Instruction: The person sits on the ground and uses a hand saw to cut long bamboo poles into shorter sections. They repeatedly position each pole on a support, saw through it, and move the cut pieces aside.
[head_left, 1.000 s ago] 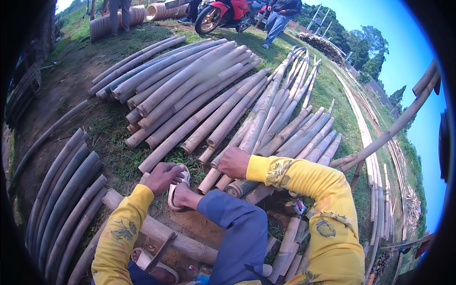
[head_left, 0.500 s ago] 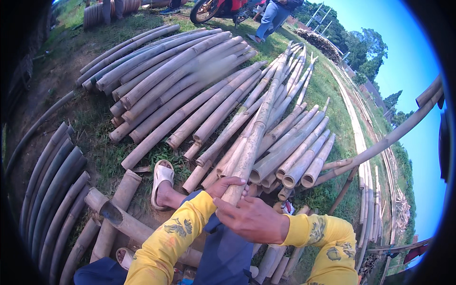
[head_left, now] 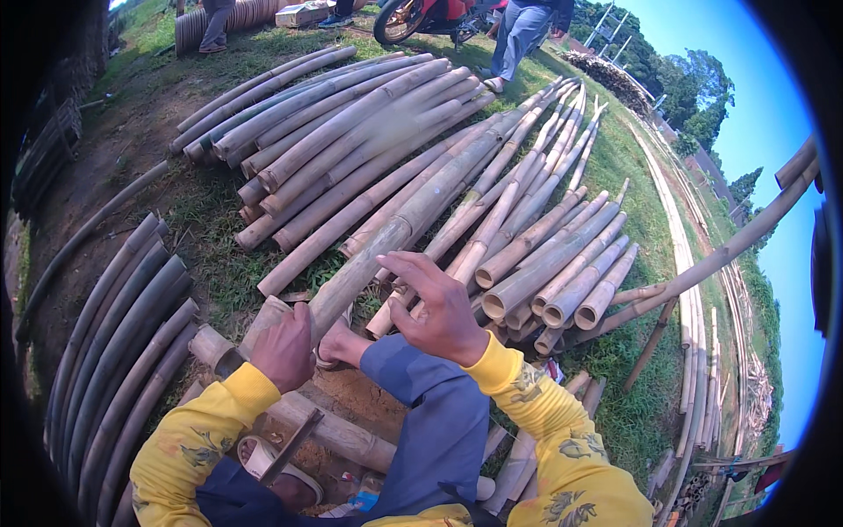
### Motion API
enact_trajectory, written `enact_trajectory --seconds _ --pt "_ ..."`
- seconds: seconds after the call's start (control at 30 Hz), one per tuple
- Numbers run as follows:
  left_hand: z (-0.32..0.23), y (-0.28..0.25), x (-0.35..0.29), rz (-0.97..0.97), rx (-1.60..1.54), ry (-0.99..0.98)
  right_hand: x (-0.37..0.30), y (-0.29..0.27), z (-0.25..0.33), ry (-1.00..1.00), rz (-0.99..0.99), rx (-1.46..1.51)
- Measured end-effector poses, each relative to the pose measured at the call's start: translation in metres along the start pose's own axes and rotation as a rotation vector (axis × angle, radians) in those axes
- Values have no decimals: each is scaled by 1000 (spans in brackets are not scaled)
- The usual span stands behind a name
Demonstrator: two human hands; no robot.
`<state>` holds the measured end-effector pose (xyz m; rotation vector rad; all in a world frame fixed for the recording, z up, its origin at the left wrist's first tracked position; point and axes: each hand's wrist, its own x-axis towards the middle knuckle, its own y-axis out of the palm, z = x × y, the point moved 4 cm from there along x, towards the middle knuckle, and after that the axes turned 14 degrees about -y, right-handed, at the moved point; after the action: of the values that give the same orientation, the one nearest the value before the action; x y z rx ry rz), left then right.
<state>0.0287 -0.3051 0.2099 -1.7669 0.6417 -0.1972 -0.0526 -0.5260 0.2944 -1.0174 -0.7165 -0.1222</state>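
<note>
I am gripping a long bamboo pole (head_left: 411, 218) near its lower end with my left hand (head_left: 285, 349), while my right hand (head_left: 439, 312) is hovering, loosely curled, just beside it. More cut poles (head_left: 351, 123) are lying bunched on the grass (head_left: 615, 422) ahead, a red motorcycle (head_left: 439, 12) standing beyond them.

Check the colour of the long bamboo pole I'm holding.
The long bamboo pole looks greyish tan, clearest in the head view.

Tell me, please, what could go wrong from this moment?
The long bamboo pole could swing or slip, since only the left hand seems to grip it; the right hand is open beside it. The left sandalled foot might get hurt: a flat bar, possibly a blade, appears close to it.
</note>
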Motion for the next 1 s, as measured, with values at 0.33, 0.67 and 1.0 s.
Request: enact_trajectory --seconds 0.33,0.67,1.0 --pt "160 -25 -226 -469 444 -97 63 47 25 -445 602 -368" --pt "250 -13 -347 -615 510 -174 55 174 45 -662 545 -306" --pt "260 -38 -400 -546 309 -298 36 228 116 -670 632 -111"
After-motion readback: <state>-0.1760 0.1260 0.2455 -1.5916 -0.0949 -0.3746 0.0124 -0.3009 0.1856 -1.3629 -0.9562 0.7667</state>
